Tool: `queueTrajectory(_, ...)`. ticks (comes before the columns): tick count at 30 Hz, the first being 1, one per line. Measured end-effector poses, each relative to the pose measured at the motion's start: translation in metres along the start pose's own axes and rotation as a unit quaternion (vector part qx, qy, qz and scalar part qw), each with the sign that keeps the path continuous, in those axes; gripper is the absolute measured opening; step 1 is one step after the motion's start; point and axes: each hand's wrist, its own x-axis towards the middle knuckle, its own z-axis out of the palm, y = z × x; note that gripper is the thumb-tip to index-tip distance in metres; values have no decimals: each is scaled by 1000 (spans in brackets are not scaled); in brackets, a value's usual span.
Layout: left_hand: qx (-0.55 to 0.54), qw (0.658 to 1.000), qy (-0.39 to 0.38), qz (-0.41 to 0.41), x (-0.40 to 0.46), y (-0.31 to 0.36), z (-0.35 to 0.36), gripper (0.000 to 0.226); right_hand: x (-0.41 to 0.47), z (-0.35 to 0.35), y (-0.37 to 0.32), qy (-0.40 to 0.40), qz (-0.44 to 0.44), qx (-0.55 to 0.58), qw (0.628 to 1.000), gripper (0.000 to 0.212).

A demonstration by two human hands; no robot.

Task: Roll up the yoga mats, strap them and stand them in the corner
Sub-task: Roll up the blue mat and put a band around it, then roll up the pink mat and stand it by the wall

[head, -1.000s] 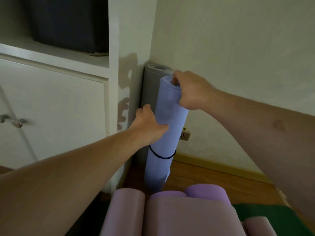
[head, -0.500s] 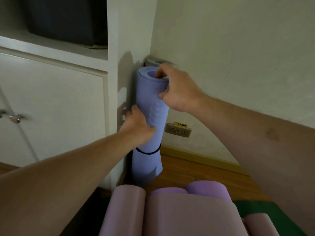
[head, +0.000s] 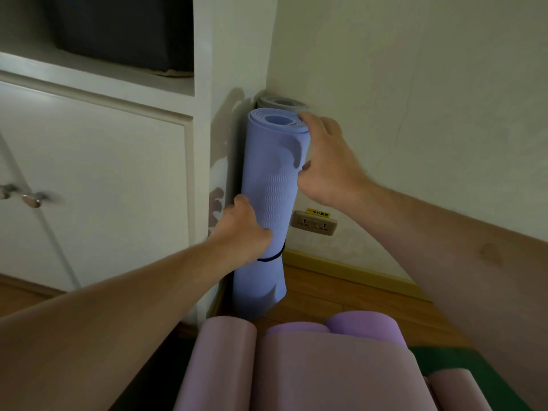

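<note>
**At the far corner: blue mat upright, both hands on it**

Against the corner where the white cabinet side (head: 204, 143) meets the far wall, the blue yoga mat (head: 267, 203) stands on end on the wooden floor (head: 341, 295); its long axis runs close to vertical, open spiral end up, leaning very slightly left towards the cabinet; a thin black strap (head: 271, 258) circles it in its lower half. Just behind it, tucked deeper into the corner, the top of a grey rolled mat (head: 283, 102) shows.

The mat lies straight ahead of the hands and between them; the left hand (head: 241, 229) holds the roll at mid-height from the left, thumb curled across its near face, just above the strap; the right hand (head: 324, 161) is at the top right edge, fingers loosely bent, fingertips on the rim, thumb against the side; a light steadying touch, not a full wrap. The right hand is the higher; the left sits nearer the base.

By my reading, letting go turns on that upright axis staying put; a lean to the near side would tip it onto the pink and purple rolled mats (head: 296, 366) lying in the near foreground, beside a green mat (head: 474, 369).
</note>
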Motion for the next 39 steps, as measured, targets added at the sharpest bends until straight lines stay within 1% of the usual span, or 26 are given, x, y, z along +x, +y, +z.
queueTrajectory(3, 10, 1000, -9, 8, -3, -5, 0, 63, -7, 3, 2, 8, 35, 11, 999, 93)
queueTrajectory(7, 18, 999, -36, 25, -17, -22, -1, 52, -36, 4, 6, 3, 120, 18, 993, 82)
queueTrajectory(10, 46, 995, -82, 20, -42, -54, 2, 35, -75, 23, 13, -25, 185, 13, 982, 59)
queueTrajectory(13, 93, 988, -121, -15, -82, -103, 13, 29, -134, 63, 19, -93, 209, 7, 974, 50)
queueTrajectory(15, 112, 982, -143, -61, -120, -138, 25, 35, -185, 95, 15, -175, 220, 14, 960, 50)
queueTrajectory(16, 132, 974, -155, -96, -140, -157, 33, 45, -214, 113, 10, -225, 230, 15, 947, 50)
queueTrajectory(17, 157, 964, -172, -132, -162, -175, 42, 59, -245, 131, 3, -280, 241, 15, 929, 51)
queueTrajectory(18, 175, 948, -190, -187, -187, -195, 52, 76, -279, 150, -4, -330, 259, 14, 908, 52)
queueTrajectory(20, 184, 913, -229, -282, -237, -230, 70, 110, -348, 184, -21, -413, 338, 21, 845, 60)
queueTrajectory(21, 183, 905, -250, -291, -264, -246, 78, 112, -382, 194, -31, -438, 387, 35, 811, 65)
queueTrajectory(22, 166, 911, -242, -288, -290, -257, 86, 97, -415, 202, -40, -448, 429, 63, 782, 70)
queueTrajectory(23, 173, 914, -255, -263, -308, -264, 89, 76, -444, 207, -49, -456, 466, 110, 750, 77)
queueTrajectory(24, 157, 923, -243, -253, -320, -261, 83, 60, -470, 214, -53, -454, 490, 166, 725, 85)
queueTrajectory(25, 135, 933, -210, -258, -326, -256, 78, 52, -490, 214, -60, -430, 508, 224, 712, 94)
queueTrajectory(26, 127, 939, -195, -254, -330, -251, 70, 50, -506, 216, -63, -393, 522, 272, 706, 99)
queueTrajectory(27, 111, 942, -184, -260, -331, -245, 61, 47, -515, 212, -68, -354, 536, 311, 701, 97)
queueTrajectory(28, 92, 944, -175, -264, -328, -241, 51, 43, -515, 198, -78, -326, 540, 343, 696, 87)
queueTrajectory(30, 41, 947, -175, -265, -322, -224, 23, 39, -502, 163, -95, -286, 544, 387, 687, 57)
queueTrajectory(31, 9, 949, -171, -264, -320, -216, 8, 38, -496, 145, -100, -279, 546, 403, 680, 51)
queueTrajectory(32, -21, 950, -168, -261, -318, -207, -8, 35, -492, 131, -102, -277, 546, 414, 674, 56)
queueTrajectory(33, -53, 949, -164, -264, -316, -195, -24, 32, -487, 114, -106, -285, 552, 419, 662, 69)
queueTrajectory(34, -81, 947, -163, -265, -317, -182, -41, 29, -485, 101, -109, -295, 562, 430, 642, 82)
queueTrajectory(35, -106, 947, -163, -257, -318, -167, -56, 27, -480, 83, -115, -309, 560, 452, 622, 88)
queueTrajectory(37, -139, 951, -169, -217, -326, -137, -84, 21, -473, 54, -127, -326, 524, 510, 599, 83)
queueTrajectory(38, -151, 954, -168, -196, -333, -121, -96, 19, -470, 40, -133, -326, 498, 542, 593, 82)
queueTrajectory(39, -168, 956, -161, -178, -341, -106, -109, 18, -466, 25, -141, -315, 474, 566, 596, 84)
